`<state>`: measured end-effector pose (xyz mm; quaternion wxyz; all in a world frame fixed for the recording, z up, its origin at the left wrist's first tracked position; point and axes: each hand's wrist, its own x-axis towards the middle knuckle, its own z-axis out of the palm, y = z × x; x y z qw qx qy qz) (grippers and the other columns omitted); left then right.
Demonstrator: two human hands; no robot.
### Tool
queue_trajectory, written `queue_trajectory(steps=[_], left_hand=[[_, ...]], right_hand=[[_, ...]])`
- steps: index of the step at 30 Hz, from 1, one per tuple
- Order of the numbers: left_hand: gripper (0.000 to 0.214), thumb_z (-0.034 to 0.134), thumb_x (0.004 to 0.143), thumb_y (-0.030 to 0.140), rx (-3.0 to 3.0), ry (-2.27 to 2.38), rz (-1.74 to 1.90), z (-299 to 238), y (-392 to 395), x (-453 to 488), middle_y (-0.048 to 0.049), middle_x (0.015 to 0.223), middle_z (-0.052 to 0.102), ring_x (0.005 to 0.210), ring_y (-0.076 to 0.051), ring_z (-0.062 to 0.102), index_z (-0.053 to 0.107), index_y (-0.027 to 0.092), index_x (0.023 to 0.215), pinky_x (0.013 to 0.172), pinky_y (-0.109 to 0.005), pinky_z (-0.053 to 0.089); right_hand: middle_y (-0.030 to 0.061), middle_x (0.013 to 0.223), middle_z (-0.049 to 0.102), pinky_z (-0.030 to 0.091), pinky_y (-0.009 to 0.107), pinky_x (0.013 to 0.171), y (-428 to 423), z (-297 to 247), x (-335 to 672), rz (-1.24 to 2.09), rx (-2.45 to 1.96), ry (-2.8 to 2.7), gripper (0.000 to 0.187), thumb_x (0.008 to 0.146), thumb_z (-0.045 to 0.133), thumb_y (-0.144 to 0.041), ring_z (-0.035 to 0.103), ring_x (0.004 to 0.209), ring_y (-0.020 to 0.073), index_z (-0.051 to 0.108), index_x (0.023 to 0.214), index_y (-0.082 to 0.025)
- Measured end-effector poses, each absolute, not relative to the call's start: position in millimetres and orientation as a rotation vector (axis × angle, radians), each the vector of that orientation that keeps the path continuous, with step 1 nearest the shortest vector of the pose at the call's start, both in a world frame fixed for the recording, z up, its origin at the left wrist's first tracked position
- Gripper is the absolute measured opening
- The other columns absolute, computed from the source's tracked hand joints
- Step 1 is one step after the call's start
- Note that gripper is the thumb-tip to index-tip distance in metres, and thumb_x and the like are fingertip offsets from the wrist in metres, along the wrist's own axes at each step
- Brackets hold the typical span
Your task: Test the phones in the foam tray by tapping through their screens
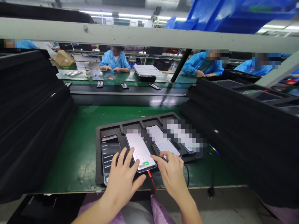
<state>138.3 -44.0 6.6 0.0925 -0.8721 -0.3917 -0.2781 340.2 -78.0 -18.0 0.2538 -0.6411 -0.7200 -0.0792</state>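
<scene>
My left hand [123, 177] is spread, its fingers reaching over the gap between a phone with a dark menu screen [109, 155] and a phone with a white keypad screen [137, 147]. It holds nothing. From the right, my right hand [171, 171] points its index finger at the lower right edge of that white-screened phone, the other fingers bent and nothing in them. Whether the fingertip touches the glass I cannot tell. A red cable [151, 180] comes out of the phone's bottom end. Beyond my right hand lie another keypad phone [161, 140] and a partly blurred-out phone [181, 135].
The phones rest in a black foam tray [100, 174] on a green tabletop [81, 124]. Black foam stacks flank it at left [30, 124] and right [233, 133]. A conveyor belt [137, 90] carries several phones behind. People in blue work beyond; a blue bin [224, 15] sits overhead.
</scene>
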Motion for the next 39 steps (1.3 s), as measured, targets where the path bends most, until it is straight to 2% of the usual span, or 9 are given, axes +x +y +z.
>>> queue_trajectory(steps=[8,12,22,30,39], left_hand=[[0.039,0.032,0.093,0.043,-2.577,-1.169,-0.738,9,-46,139,-0.0088,0.122,0.059,0.110,-0.030,0.052,0.065,0.025,0.105,0.082,-0.046,0.046],[0.038,0.032,0.093,0.041,-2.578,-1.160,-0.734,11,-45,139,-0.0070,0.123,0.059,0.111,-0.029,0.051,0.067,0.026,0.100,0.082,-0.045,0.046],[0.037,0.034,0.093,0.038,-2.541,-1.220,-0.745,9,-41,141,-0.0085,0.122,0.059,0.111,-0.030,0.051,0.067,0.024,0.102,0.084,-0.045,0.045],[0.035,0.039,0.091,0.043,-2.547,-1.252,-0.673,4,-37,145,-0.0111,0.125,0.056,0.112,-0.033,0.051,0.067,0.024,0.102,0.084,-0.050,0.045],[0.036,0.035,0.093,0.039,-2.560,-1.216,-0.748,9,-43,146,-0.0096,0.124,0.058,0.111,-0.031,0.052,0.066,0.025,0.102,0.083,-0.047,0.045]], right_hand=[[0.0063,0.094,0.055,0.033,0.039,0.082,-73,-17,341,-0.136,-1.678,-2.027,0.037,0.096,0.029,-0.026,0.050,0.090,0.0204,0.065,0.105,-0.028],[0.0062,0.095,0.055,0.033,0.038,0.081,-74,-20,342,-0.157,-1.666,-2.018,0.036,0.096,0.030,-0.026,0.050,0.090,0.0203,0.065,0.105,-0.028],[0.0073,0.096,0.056,0.034,0.040,0.083,-69,-10,330,-0.093,-1.652,-2.034,0.038,0.096,0.028,-0.027,0.051,0.092,0.0206,0.064,0.108,-0.025],[0.0101,0.115,0.054,0.027,0.050,0.098,-64,-6,324,-0.140,-1.670,-2.041,0.037,0.096,0.029,-0.031,0.047,0.109,0.0246,0.065,0.105,-0.027],[0.0089,0.113,0.054,0.030,0.049,0.094,-72,-13,340,-0.143,-1.702,-2.041,0.035,0.096,0.030,-0.028,0.047,0.108,0.0240,0.065,0.099,-0.027]])
